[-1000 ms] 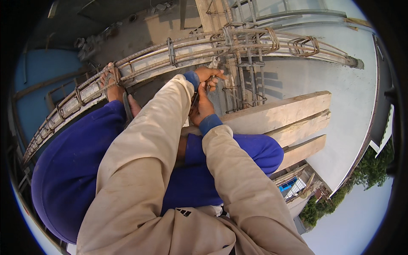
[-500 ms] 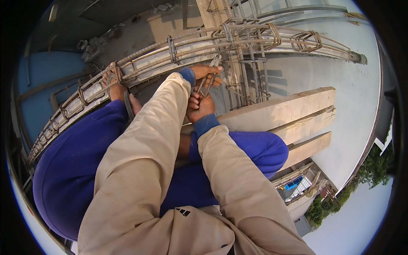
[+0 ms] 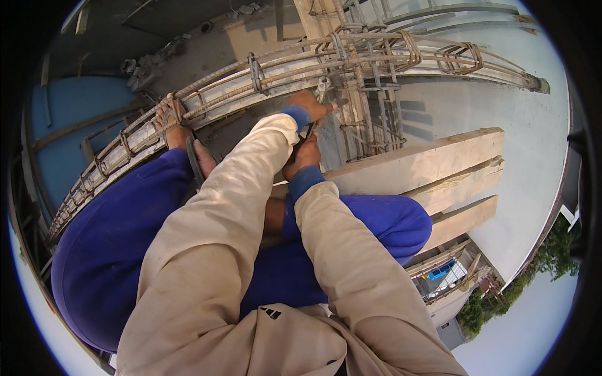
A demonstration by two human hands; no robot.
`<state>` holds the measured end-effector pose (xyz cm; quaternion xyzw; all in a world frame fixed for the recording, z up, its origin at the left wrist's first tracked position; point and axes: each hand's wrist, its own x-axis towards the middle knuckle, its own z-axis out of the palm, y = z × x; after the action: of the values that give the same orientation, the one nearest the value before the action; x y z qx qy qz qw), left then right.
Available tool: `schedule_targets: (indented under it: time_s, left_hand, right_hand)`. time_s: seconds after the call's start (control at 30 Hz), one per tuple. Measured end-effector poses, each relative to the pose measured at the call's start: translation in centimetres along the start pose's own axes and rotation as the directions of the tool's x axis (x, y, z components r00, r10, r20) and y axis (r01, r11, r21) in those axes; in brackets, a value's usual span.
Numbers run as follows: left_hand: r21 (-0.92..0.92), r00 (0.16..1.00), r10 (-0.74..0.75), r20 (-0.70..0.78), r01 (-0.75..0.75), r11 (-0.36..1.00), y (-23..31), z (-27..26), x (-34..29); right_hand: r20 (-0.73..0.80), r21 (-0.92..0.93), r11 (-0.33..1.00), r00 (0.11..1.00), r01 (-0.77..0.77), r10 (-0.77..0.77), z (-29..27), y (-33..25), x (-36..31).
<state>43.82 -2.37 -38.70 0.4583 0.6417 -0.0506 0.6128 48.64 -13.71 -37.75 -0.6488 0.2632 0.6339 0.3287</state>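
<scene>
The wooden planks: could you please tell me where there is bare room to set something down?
The uppermost plank shows bare wood between the rebar column and the blue trouser leg. It is crowded left of the column, around the left hand, right hand and metal tool.

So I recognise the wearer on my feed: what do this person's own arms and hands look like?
Both arms have loose, creased beige sleeves, with blue cuffs at the wrists. The left hand and right hand are bare, no gloves showing.
</scene>
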Motion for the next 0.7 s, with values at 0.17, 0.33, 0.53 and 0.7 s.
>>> schedule_targets:
  time_s: [0.17,0.33,0.53,0.7]
  left_hand:
    - [-0.530,0.944,0.074,0.322,0.115,0.840,-1.7,-2.4,1.2]
    - [0.206,0.973,0.011,-0.232,0.038,0.978,0.5,1.2,0.7]
    - [0.145,0.982,-0.090,-0.164,0.114,0.983,2.9,1.5,-0.8]
    - [-0.440,0.980,0.041,0.195,0.050,0.897,0.4,-2.0,0.6]
  right_hand:
    - [0.343,0.151,0.960,0.923,-0.237,0.174,0.1,0.2,-0.1]
    - [0.215,0.144,0.990,0.976,0.004,-0.036,-0.3,0.9,-0.9]
    - [0.071,-0.422,0.874,0.970,0.239,-0.232,-0.5,-0.4,-2.4]
    - [0.536,0.154,0.978,0.844,-0.144,0.039,-0.3,-1.2,-2.9]
